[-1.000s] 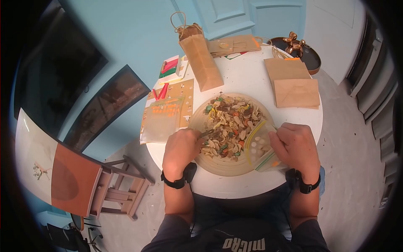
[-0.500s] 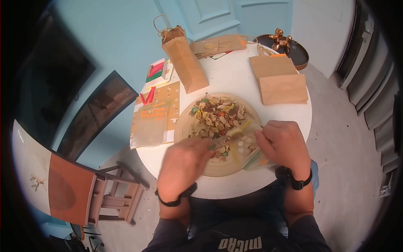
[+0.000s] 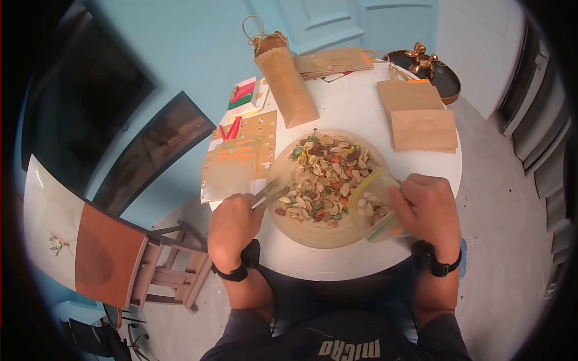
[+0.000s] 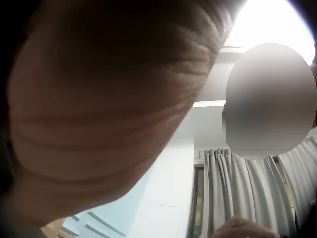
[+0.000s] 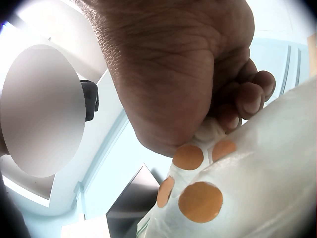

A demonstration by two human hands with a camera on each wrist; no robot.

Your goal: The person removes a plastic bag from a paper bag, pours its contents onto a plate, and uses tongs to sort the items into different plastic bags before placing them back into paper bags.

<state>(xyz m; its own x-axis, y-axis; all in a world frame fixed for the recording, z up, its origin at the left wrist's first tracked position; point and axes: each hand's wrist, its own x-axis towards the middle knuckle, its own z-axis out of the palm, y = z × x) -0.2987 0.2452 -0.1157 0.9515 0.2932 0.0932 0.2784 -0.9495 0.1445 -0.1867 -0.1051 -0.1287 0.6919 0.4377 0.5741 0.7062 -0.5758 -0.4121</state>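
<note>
A round beige plate [image 3: 313, 236] on the white table [image 3: 355, 111] holds a heap of dried, coloured petals and pods [image 3: 325, 174]. My left hand [image 3: 239, 209] sits at the plate's left rim and grips thin metal tongs [image 3: 268, 193] that point toward the heap. The left wrist view shows only my left hand's palm [image 4: 99, 99] close up. At the plate's right side, my right hand [image 3: 414, 203] pinches the rim of a clear zip bag [image 3: 372, 207] with some of the mix inside. The right wrist view shows the right hand [image 5: 198, 89] curled on the orange-dotted bag [image 5: 237, 198].
A brown paper bag [image 3: 288, 78] lies at the back, flat brown bags [image 3: 421, 117] at the right, and sticker sheets [image 3: 241, 153] to the left of the plate. A gold balloon dog [image 3: 422, 60] sits on a dark tray beyond the table. A wooden chair [image 3: 120, 259] is at the left.
The left hand carried the tongs across to the bag's mouth, then drew back left to the plate's left rim. The right hand kept holding the bag.
</note>
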